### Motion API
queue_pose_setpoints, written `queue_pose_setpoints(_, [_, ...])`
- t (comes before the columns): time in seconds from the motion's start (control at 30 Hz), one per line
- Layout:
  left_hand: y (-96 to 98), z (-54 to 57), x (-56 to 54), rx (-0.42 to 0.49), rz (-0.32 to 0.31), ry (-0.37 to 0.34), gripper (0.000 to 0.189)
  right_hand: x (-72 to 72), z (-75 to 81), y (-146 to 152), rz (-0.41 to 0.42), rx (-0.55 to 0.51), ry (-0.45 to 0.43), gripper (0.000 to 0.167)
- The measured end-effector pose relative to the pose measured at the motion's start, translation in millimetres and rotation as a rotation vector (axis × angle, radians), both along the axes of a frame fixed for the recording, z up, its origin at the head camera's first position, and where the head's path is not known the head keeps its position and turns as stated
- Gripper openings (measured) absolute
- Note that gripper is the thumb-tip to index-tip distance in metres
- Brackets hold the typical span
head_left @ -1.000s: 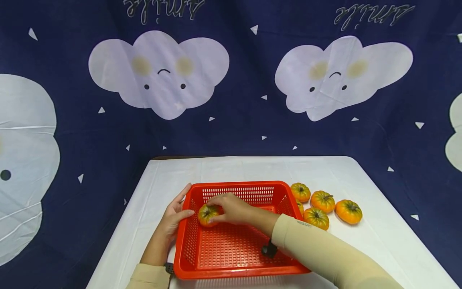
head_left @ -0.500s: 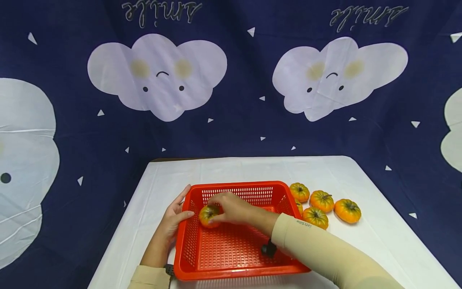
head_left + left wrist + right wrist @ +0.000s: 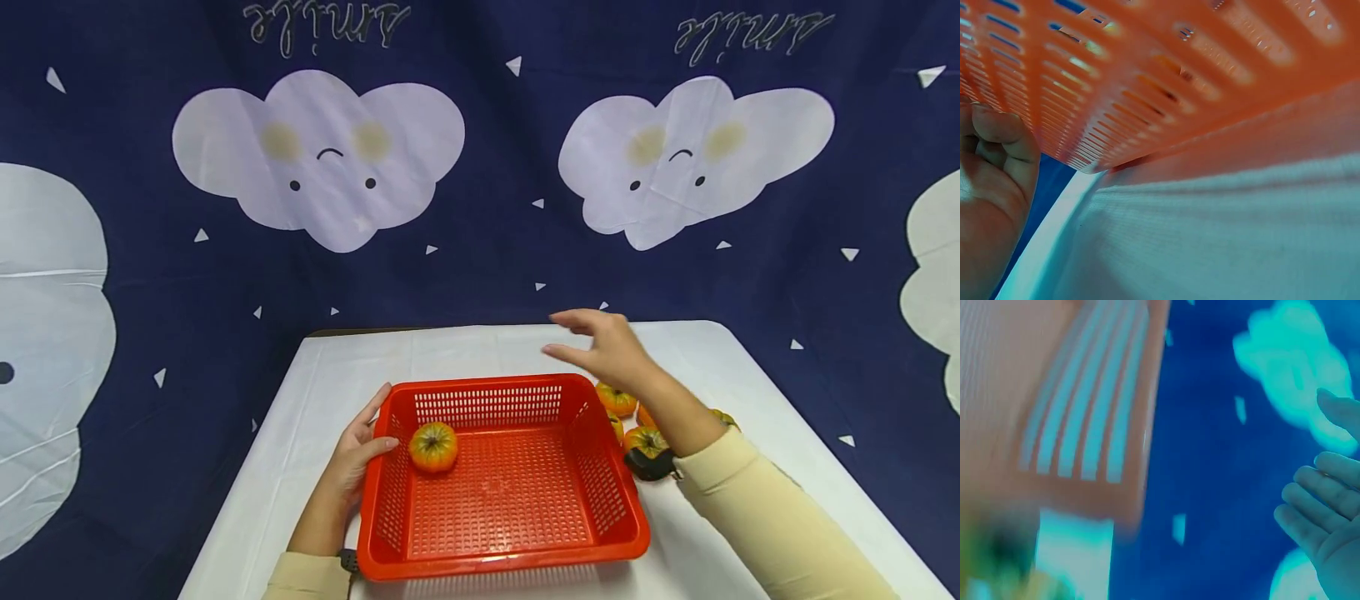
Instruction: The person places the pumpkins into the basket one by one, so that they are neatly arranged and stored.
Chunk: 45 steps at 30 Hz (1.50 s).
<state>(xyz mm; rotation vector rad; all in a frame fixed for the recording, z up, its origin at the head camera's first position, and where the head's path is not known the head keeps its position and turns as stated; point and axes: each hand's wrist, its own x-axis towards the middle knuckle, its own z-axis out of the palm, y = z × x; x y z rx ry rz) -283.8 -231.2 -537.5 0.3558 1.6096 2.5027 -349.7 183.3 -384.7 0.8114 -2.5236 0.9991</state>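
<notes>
Two beige sleeves (image 3: 780,517) come in at the near edge, a black device (image 3: 649,464) at the right wrist and a dark piece at the left. Between the arms, the red basket (image 3: 502,567) stands on the white-covered table (image 3: 465,354), its long side toward the person.

The left hand (image 3: 352,450) grips the basket's left wall, thumb over the rim and fingers along the outside; the left wrist view shows some of them bent near the slotted wall.

Inside, a pumpkin (image 3: 432,447), orange with a greenish top facing up, sits toward the far left, just beside the left wall; whether it touches the wall I cannot tell.

Outside the right wall, more pumpkins (image 3: 617,400) lie close together, partly hidden by the right wrist and basket.

The right hand (image 3: 607,346) hangs in the air above the far right corner, thumb well apart from the fingers, which the right wrist view shows extended and slightly spread.

Behind the table hangs a dark blue backdrop (image 3: 480,275) with pale clouds (image 3: 318,158), small triangles and upside-down lettering.
</notes>
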Motion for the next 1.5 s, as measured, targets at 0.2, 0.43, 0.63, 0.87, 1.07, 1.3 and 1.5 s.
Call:
queue_pose_setpoints(0.2, [0.2, -2.1, 4.3, 0.006, 0.001, -0.034, 0.089, 21.5, -26.5, 126.2, -0.314, 0.015, -0.139, 0.064])
queue_pose_setpoints(0.43, [-7.3, -0.5, 8.4, 0.028, 0.013, -0.06, 0.088, 61.1, -86.4, 213.8, -0.463, 0.136, -0.358, 0.087])
queue_pose_setpoints(0.63, [-10.9, 1.8, 8.3, 0.04, 0.021, -0.062, 0.088, 76.7, -123.5, 233.5, -0.469, 0.111, -0.474, 0.101])
queue_pose_setpoints(0.87, [-5.4, -2.8, 6.6, 0.044, 0.006, -0.058, 0.087, 79.0, -140.9, 239.8, -0.461, 0.107, -0.465, 0.098])
queue_pose_setpoints(1.07, [-2.5, -3.6, 1.9, 0.046, -0.039, 0.003, 0.088, 79.4, -152.2, 239.8, -0.476, 0.091, -0.359, 0.089])
queue_pose_setpoints(1.3, [-1.7, -2.2, 1.8, 0.05, -0.036, -0.009, 0.088, 77.3, -152.5, 235.3, -0.491, 0.054, -0.381, 0.09])
queue_pose_setpoints(1.5, [-1.0, -4.1, 1.2, 0.055, -0.047, -0.007, 0.088, 76.0, -150.9, 232.7, -0.498, 0.052, -0.329, 0.082])
